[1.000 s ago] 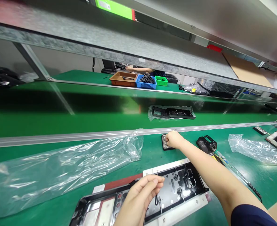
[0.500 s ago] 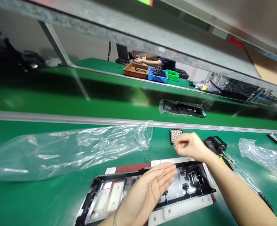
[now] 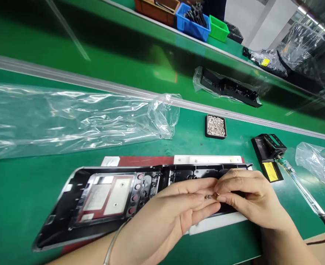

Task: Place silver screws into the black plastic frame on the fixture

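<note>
At lower centre, the left hand (image 3: 176, 209) and right hand (image 3: 248, 198) pinched a small screw (image 3: 209, 197) together, its long axis running left-right, over the black panel (image 3: 109, 195) lying lengthwise across the desk (image 3: 18, 184).

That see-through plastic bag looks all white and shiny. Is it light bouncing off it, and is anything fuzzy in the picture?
In the head view, yes: lamps above make white glare streaks on the plastic bag and a shiny patch on the green belt. The black panel and tray of screws look sharp; the coloured bins at the top are softer, and straight rails bend a little near the edges.
</note>
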Demonstrator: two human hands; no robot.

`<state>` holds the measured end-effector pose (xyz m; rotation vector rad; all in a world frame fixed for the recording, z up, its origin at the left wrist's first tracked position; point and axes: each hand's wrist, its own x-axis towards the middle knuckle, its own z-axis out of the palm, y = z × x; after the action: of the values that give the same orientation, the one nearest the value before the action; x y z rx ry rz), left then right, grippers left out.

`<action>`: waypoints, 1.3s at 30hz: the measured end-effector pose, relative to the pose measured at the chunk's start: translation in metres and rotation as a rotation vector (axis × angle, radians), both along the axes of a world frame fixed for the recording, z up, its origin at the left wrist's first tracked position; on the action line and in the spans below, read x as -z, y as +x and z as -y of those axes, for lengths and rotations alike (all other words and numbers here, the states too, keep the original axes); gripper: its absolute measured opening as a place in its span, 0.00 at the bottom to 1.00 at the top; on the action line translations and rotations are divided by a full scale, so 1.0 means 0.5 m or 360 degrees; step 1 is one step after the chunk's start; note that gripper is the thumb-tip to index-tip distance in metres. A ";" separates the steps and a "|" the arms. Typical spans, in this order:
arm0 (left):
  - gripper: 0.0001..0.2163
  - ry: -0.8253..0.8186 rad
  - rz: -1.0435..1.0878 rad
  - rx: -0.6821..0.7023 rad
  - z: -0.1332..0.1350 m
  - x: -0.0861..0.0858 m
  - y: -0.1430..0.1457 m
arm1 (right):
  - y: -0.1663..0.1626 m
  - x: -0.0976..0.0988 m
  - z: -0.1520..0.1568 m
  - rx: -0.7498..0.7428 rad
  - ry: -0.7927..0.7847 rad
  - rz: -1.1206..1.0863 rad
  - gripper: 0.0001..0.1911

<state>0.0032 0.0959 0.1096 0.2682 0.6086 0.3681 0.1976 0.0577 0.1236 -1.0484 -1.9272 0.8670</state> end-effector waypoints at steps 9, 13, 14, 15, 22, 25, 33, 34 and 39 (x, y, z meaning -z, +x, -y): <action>0.18 -0.0048 -0.0094 0.0007 -0.003 -0.005 -0.001 | 0.001 -0.010 0.011 0.0028 0.0044 0.0071 0.08; 0.20 -0.0035 -0.0141 0.0009 0.000 -0.001 -0.001 | 0.018 -0.022 0.017 0.0123 0.0062 0.0092 0.06; 0.20 -0.0022 -0.0152 0.0013 0.001 0.001 -0.001 | 0.025 -0.025 0.017 0.0157 0.0079 0.0118 0.05; 0.21 -0.0008 -0.0164 0.0011 0.003 0.004 -0.001 | 0.032 -0.027 0.017 0.0185 0.0099 0.0149 0.05; 0.24 0.0057 -0.0249 0.0001 0.006 0.013 -0.002 | 0.050 -0.029 0.007 0.0177 0.0032 0.0056 0.04; 0.25 0.0059 -0.0261 0.0003 0.005 0.012 0.000 | 0.046 -0.027 0.005 0.0183 0.0042 0.0024 0.05; 0.23 0.0043 -0.0266 -0.0069 0.008 0.021 -0.006 | 0.049 -0.022 0.002 0.0174 0.0054 0.0015 0.04; 0.21 0.0037 -0.0268 -0.0093 0.007 0.020 -0.007 | 0.049 -0.020 0.003 0.0197 0.0046 0.0032 0.04; 0.14 0.0023 -0.0320 -0.0284 -0.010 0.005 -0.004 | 0.047 -0.007 0.004 0.0332 0.0092 0.0283 0.02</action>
<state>0.0010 0.1007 0.1070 0.2675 0.8308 0.5215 0.2209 0.0558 0.1271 -1.3019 -1.9320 0.6157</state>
